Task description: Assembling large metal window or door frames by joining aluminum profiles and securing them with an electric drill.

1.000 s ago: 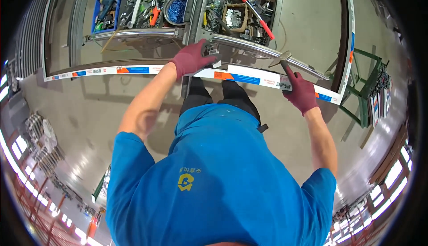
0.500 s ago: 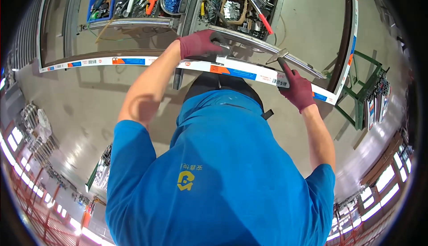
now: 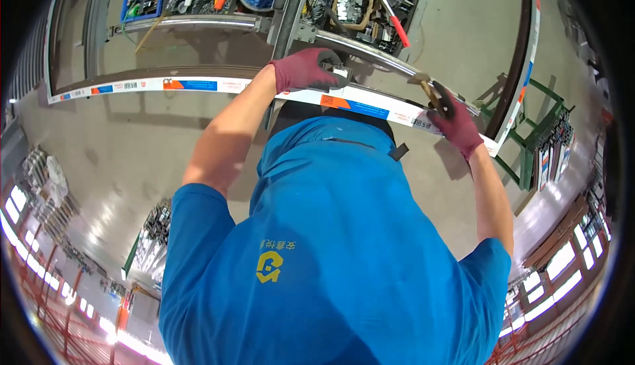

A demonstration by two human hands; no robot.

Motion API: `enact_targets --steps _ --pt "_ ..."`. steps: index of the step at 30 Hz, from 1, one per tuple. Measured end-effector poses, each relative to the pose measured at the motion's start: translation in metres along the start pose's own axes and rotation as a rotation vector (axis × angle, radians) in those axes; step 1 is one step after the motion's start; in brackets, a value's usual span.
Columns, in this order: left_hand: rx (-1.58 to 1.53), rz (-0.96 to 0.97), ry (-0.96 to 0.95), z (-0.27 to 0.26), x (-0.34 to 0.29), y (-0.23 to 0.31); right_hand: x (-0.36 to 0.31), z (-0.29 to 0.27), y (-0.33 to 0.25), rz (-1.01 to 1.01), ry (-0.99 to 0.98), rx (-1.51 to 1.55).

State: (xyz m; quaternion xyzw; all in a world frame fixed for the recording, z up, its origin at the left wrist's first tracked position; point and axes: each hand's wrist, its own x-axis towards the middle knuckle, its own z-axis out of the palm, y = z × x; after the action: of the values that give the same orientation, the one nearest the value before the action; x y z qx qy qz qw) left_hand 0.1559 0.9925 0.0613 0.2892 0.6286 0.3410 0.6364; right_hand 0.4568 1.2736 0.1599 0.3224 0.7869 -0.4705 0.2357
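I see my left hand [image 3: 305, 69], in a maroon glove, clenched around a small grey metal fitting [image 3: 338, 72] pressed on the long white aluminium profile with blue and orange labels [image 3: 198, 85], which spans the view across the workbench edge. My right hand [image 3: 458, 125] (gloved too) grasps a wooden-handled tool [image 3: 426, 87] against the profile's right end.
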Motion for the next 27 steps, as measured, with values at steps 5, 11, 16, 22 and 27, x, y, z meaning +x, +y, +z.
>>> enact_targets --steps 5,11,16,22,27 --pt "0.146 0.027 0.123 0.02 -0.01 0.007 0.048 -0.007 -0.039 -0.217 -0.002 0.311" --pt "0.248 -0.142 0.165 0.03 -0.018 0.023 0.119 0.008 -0.045 0.035 -0.234 0.246" --pt "0.42 -0.199 0.105 0.036 -0.017 0.015 0.138 0.027 -0.034 -0.27 -0.35 0.066" --pt "0.361 -0.233 0.011 0.039 -0.009 0.019 0.136 0.037 -0.015 -0.311 -0.411 -0.035" --pt "0.433 -0.167 0.079 0.043 -0.009 0.018 0.114 0.038 -0.002 -0.228 -0.432 0.144"
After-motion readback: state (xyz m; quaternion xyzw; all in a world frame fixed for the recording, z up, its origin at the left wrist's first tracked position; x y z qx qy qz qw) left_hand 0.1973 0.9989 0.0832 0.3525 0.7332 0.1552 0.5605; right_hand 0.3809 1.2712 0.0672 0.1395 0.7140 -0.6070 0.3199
